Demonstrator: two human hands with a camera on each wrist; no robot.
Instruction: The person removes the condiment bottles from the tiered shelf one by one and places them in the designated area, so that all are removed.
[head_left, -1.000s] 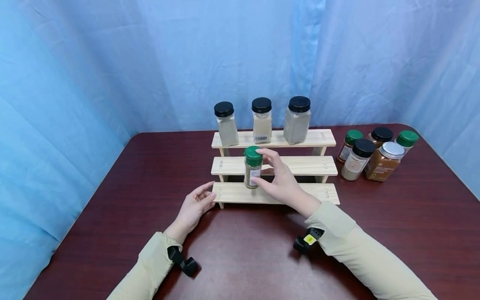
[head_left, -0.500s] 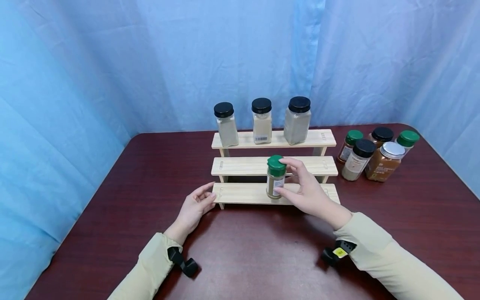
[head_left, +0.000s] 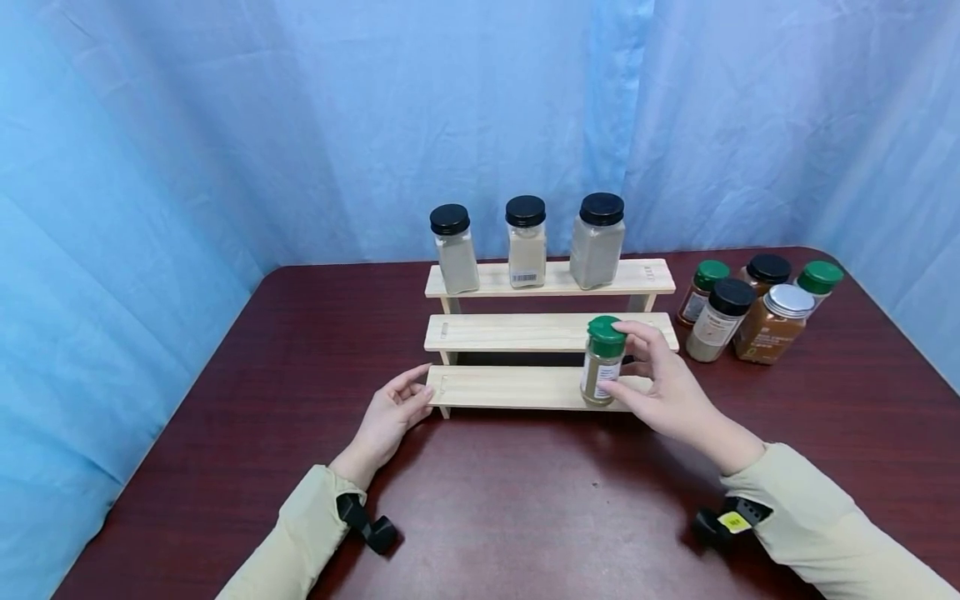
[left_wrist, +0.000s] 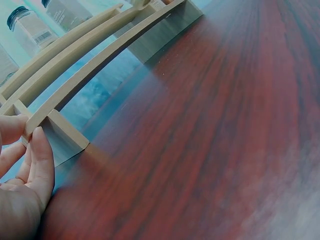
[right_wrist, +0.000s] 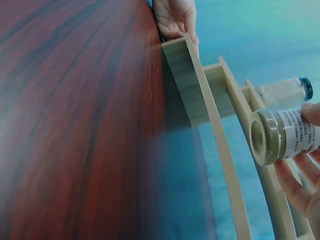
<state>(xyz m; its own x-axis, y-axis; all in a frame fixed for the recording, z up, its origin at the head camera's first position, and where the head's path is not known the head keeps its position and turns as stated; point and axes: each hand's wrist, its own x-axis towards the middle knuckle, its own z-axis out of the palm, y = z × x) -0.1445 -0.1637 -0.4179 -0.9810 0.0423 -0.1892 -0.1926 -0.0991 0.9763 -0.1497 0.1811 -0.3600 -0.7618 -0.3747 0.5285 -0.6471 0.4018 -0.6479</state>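
My right hand [head_left: 671, 396] holds a green-capped spice jar [head_left: 595, 372] between thumb and fingers, over the right part of the three-tier wooden rack [head_left: 502, 387]. In the right wrist view the base of this spice jar [right_wrist: 260, 137] shows, raised off the boards, its white label turned partly under the fingers. My left hand [head_left: 384, 423] grips the left end of the rack's lowest board; in the left wrist view its thumb and fingers [left_wrist: 42, 155] pinch that board's corner. Three black-capped jars stand in a row on the top tier, the middle jar [head_left: 527, 246] bearing a barcode.
Right of the rack, several spice jars stand close together on the dark red table [head_left: 480, 508]: a black-capped jar [head_left: 716, 325] and a silver-lidded brown jar [head_left: 772, 329] in front, green and black caps behind. A blue curtain [head_left: 360, 133] hangs behind the table.
My right hand has carried the green-capped spice jar rightward along the rack, from left of its middle to near the right end. The left hand stays on the board's left end.
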